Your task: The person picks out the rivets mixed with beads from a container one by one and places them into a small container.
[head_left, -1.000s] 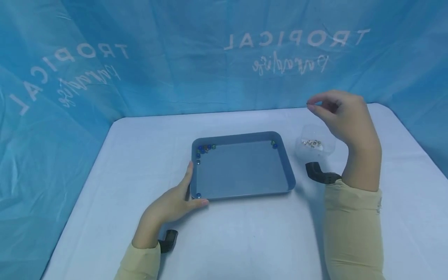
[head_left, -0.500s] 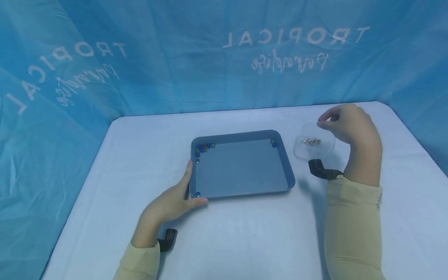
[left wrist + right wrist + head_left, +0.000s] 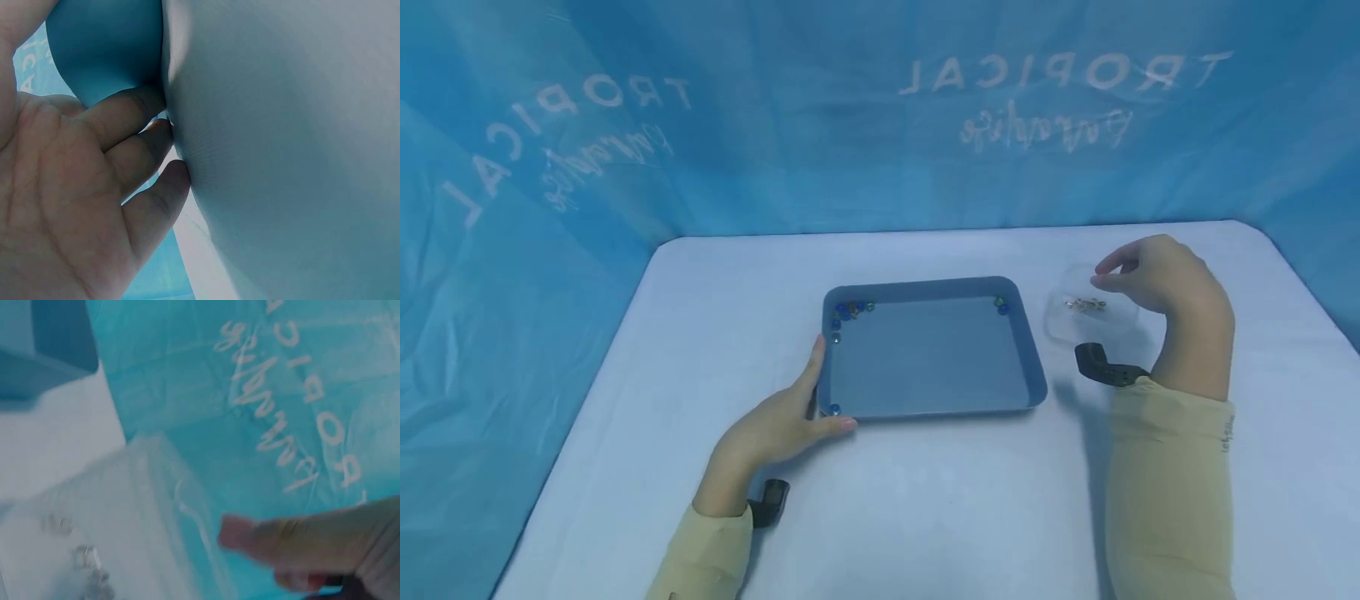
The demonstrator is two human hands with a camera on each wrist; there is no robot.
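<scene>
A grey-blue rectangular tray [image 3: 932, 358] lies on the white-covered table. My left hand [image 3: 778, 429] touches its left side with fingers extended, thumb at the near left corner. Small blue, green and brown beads [image 3: 852, 310] gather in the far left corner, a couple more beads [image 3: 1002, 305] in the far right, and one blue bead [image 3: 835, 409] near left. My right hand [image 3: 1172, 287] hovers at the clear plastic box [image 3: 1060, 327], thumb and fingers bent close together; whether anything is between them I cannot tell. Several small shiny gold and clear beads [image 3: 1086, 305] lie inside the box.
A blue curtain [image 3: 850, 150] with mirrored white lettering hangs behind and to the left of the table [image 3: 940, 517]. Black wrist mounts [image 3: 769, 503] stick out from both sleeves. The clear box stands just right of the tray.
My right hand has come down from above the far table edge to the clear box, shifting slightly right. The left hand stays at the tray. The head view has shifted a little.
</scene>
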